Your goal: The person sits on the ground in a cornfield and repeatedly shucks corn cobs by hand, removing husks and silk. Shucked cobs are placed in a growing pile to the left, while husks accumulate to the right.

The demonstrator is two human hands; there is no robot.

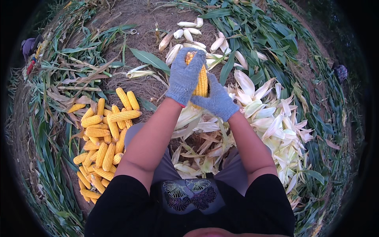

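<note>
My left hand (185, 77), in a grey knitted glove, is closed around the upper part of a yellow ear of corn (202, 82), whose tip shows between thumb and fingers. Gloved in the same grey, my right hand (215, 99) grips the lower end of that ear, where pale husk leaves (187, 117) hang down. The kernels are bare between the hands. Husked yellow ears (109, 155) lie heaped to the left of my legs. Beyond my hands, ears still in pale husks (187, 35) are scattered on the ground.
A large heap of stripped husks (278, 130) lies at the right, and more husks (204, 151) lie between my legs. Green corn stalks and leaves (266, 29) border both sides. Dry soil with plant litter (130, 17) shows ahead. Another person (29, 47) is at the far left edge.
</note>
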